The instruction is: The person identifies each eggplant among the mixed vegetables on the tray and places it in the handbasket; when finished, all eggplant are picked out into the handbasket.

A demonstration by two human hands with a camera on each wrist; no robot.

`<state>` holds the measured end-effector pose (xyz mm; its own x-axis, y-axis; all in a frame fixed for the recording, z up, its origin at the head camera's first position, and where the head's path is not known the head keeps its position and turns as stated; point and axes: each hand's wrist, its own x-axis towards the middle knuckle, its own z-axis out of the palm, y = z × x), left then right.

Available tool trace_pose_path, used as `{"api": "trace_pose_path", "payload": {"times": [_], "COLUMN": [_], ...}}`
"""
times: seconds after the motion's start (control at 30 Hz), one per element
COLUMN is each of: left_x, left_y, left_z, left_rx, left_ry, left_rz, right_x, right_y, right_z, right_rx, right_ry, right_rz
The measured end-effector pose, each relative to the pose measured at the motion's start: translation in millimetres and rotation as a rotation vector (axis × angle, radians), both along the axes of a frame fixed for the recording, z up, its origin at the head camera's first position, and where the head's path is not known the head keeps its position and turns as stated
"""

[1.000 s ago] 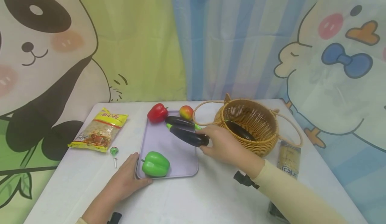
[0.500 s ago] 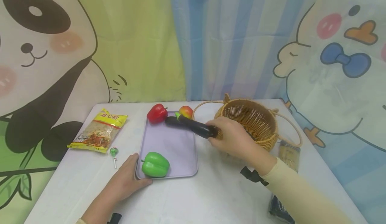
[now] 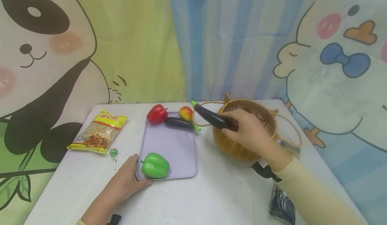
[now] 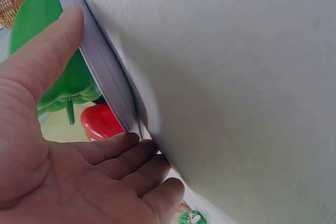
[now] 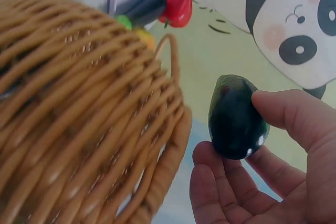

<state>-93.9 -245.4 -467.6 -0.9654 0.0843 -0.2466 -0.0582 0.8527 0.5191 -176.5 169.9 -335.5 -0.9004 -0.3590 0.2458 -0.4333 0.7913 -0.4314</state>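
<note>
My right hand (image 3: 251,130) pinches an eggplant (image 3: 210,116) by its thick end, thumb on one side and fingers on the other. The green stem points up and left, and the hand is over the near rim of a wicker basket (image 3: 234,147). In the right wrist view the eggplant's round end (image 5: 236,119) shows beside the woven wall. At the near left corner of a lilac tray (image 3: 178,151), my left hand (image 3: 125,179) rests with fingers extended, thumb along the front rim. A green bell pepper (image 3: 155,165) and another eggplant (image 3: 180,123) lie on the tray.
A red bell pepper (image 3: 157,114) lies at the tray's far left corner, a mango (image 3: 185,113) behind its far right. Left are a yellow food packet (image 3: 101,130) and a lollipop (image 3: 113,153). Beneath the right forearm lies a dark plastic packet (image 3: 282,204), partly hidden.
The right hand has carried the eggplant up from the tray and rightward to the basket, its stem end swinging upward. The left hand stays at the tray's corner.
</note>
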Motion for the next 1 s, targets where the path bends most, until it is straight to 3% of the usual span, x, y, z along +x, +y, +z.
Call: {"api": "trace_pose_path", "payload": {"times": [0.43,0.8,1.0], "left_x": [0.0,0.9,1.9], "left_y": [-1,0,0], "left_z": [1.6,2.4,1.9], "left_rx": [0.013,0.014,0.017], "left_ry": [-0.006,0.005,0.015], "left_rz": [-0.004,-0.009,-0.014], "right_x": [-4.8,-5.6,-6.2], "right_y": [36,68,85], "right_z": [6.0,4.6,2.1], "right_rx": [0.022,0.049,0.115], "right_ry": [0.038,-0.082,-0.081], "right_rz": [-0.106,-0.155,-0.175]}}
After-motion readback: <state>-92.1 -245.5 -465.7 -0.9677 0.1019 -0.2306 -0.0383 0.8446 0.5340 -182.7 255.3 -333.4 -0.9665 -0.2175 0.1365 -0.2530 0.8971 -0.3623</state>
